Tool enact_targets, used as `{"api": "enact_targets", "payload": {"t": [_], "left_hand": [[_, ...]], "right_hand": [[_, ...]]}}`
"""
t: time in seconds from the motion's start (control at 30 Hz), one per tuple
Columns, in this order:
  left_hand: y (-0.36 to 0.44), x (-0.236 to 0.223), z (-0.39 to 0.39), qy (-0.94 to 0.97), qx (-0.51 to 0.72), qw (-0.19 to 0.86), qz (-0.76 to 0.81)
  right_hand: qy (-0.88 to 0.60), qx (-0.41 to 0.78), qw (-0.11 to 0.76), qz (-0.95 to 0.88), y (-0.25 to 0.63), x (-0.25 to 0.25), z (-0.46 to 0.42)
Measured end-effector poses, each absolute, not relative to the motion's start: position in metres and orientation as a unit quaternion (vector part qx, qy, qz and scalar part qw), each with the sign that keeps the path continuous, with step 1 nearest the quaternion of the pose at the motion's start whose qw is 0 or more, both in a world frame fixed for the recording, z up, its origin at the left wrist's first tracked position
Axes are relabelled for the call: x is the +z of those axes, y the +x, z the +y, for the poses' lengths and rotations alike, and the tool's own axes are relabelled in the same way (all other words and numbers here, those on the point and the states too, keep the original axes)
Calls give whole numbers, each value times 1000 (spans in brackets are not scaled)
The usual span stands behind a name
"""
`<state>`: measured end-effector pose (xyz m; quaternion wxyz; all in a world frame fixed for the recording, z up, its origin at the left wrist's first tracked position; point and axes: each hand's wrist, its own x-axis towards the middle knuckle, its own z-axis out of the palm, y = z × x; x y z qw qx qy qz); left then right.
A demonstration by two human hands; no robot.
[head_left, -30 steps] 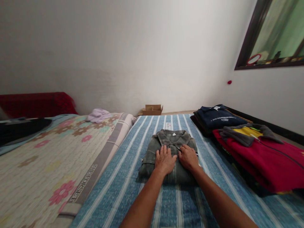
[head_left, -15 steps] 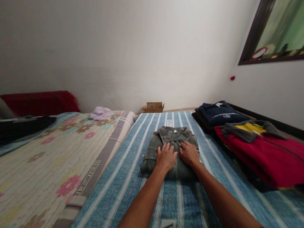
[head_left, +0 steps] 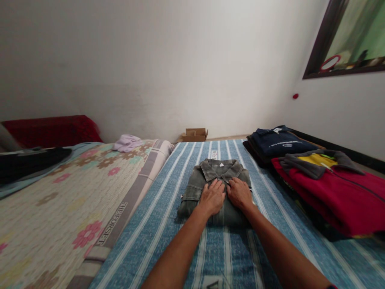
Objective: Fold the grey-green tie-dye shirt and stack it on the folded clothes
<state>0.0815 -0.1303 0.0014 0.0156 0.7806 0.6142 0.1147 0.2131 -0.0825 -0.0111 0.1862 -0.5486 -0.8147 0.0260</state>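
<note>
A grey-green denim jacket (head_left: 192,188) lies folded into a compact block, with its collar at the far end and a small white label inside the neck. My left hand (head_left: 213,196) rests palm down on its front, fingers stretched out and close to the button placket. Beside it, my right hand (head_left: 240,193) lies on the other half of the front, its fingers slightly bent on the cloth just below the collar. Both hands touch the jacket from above, and neither grips it. Underneath is a blue and white striped sheet (head_left: 159,216).
On the right are folded stacks topped by a red jacket (head_left: 339,192) with grey collar and a navy garment (head_left: 279,143). A flowered bedcover (head_left: 114,188) spreads to the left, bearing a lilac cloth (head_left: 128,143) and a black garment (head_left: 33,162). A cardboard box (head_left: 195,135) sits by the wall.
My left hand has slid slightly to the right and away from me across the jacket, closer to my right hand. My right hand has barely moved.
</note>
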Motion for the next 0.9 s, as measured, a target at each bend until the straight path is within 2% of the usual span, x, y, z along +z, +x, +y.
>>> {"api": "enact_targets", "payload": {"t": [0.53, 0.9], "left_hand": [[80, 1, -127, 752, 84, 73, 650], [81, 1, -128, 750, 93, 52, 653]], "right_hand": [[-551, 22, 178, -815, 213, -14, -80], [-546, 20, 190, -816, 213, -13, -84]]}}
